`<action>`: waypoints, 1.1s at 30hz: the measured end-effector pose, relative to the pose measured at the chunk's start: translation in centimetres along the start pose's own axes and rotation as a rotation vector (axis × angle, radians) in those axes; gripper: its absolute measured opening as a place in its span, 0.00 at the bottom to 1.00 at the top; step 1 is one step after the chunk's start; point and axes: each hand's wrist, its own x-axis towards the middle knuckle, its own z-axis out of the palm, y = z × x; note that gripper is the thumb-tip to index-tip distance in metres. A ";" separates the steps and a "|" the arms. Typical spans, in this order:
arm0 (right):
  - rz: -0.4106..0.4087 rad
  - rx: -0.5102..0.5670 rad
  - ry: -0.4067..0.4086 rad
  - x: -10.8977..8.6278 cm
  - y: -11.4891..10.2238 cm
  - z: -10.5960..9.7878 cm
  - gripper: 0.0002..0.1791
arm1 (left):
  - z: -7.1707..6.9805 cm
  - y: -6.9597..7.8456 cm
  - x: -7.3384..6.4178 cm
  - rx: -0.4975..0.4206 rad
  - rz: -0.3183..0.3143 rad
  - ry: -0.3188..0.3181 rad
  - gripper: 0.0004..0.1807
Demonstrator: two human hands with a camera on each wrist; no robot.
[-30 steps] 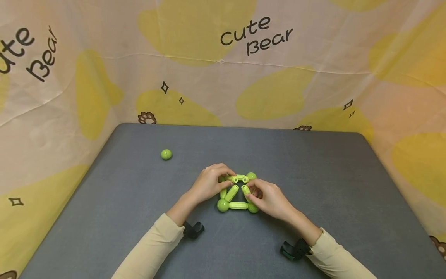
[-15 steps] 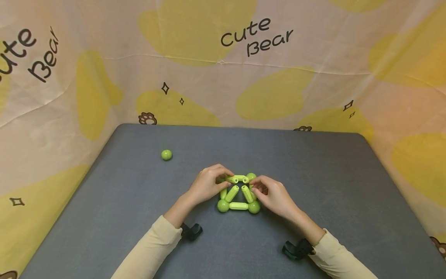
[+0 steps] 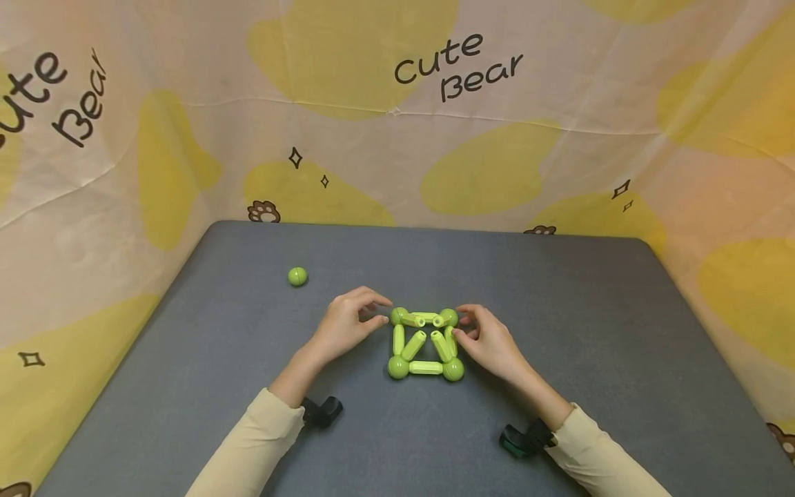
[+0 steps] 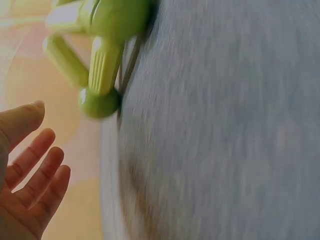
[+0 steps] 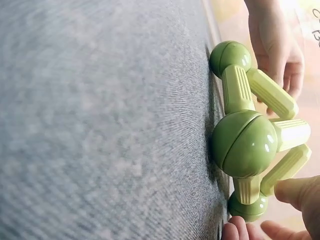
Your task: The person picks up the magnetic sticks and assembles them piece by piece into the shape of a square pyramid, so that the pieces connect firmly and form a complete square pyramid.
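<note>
A square frame [image 3: 426, 368] of green balls and light green ribbed rods lies on the grey table. Each corner has a ball, and a further rod leans up and inward from it with its far end free. My left hand [image 3: 344, 323] is off the frame's left side, fingers spread and holding nothing; the left wrist view shows a gap between this hand [image 4: 35, 170] and the balls. Close by the far right ball [image 3: 448, 317], my right hand [image 3: 493, 348] has its thumb and fingers loosely bent; whether they touch it is unclear.
One loose green ball [image 3: 297, 277] rests on the table [image 3: 248, 331] at the back left. A patterned cloth [image 3: 348, 138] hangs behind the table and along both sides.
My left hand has let go at the far left corner and drawn back leftward. My right hand has released the near right leaning rod and shifted outward, to the frame's right side.
</note>
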 end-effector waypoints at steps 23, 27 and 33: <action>0.213 0.074 -0.130 0.4 -0.3 0.4 0.27 | -7.9 -7.3 0.2 0.196 -0.281 0.266 0.14; 0.218 0.077 -0.134 0.4 -0.4 0.5 0.26 | -8.2 -8.2 0.5 0.219 -0.361 0.258 0.17; 0.228 0.096 -0.139 0.4 -0.5 0.5 0.26 | -8.3 -9.1 0.8 0.251 -0.472 0.185 0.22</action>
